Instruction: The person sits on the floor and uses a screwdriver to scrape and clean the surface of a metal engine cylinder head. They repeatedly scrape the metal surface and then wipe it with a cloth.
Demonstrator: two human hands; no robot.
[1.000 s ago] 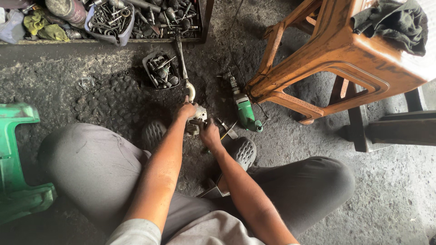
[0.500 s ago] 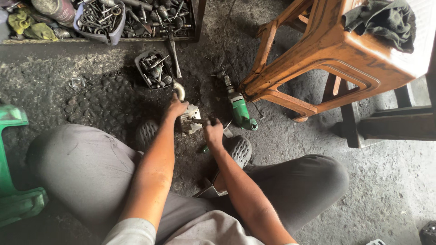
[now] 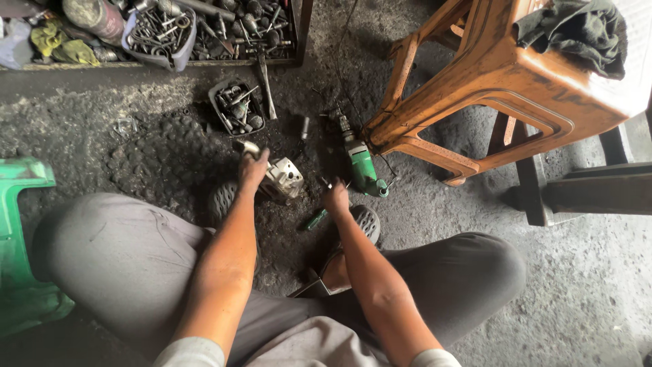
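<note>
The left hand [image 3: 252, 168] grips a pale metal machine part [image 3: 284, 178] on the oily floor [image 3: 149, 143], its fingers clenched over the near end. The right hand [image 3: 336, 198] hovers just beyond a small green-handled tool [image 3: 315, 219]; whether its fingers are curled shut cannot be told. A green power drill [image 3: 363, 170] lies just past those fingertips. This looks like steadying the part; working on it calls for a firm hold.

Left hand [image 3: 252, 167] covering part of the pale metal housing [image 3: 284, 178], right hand's [image 3: 336, 198] grip unclear — green stool [image 3: 20, 245] cut off at left.
</note>
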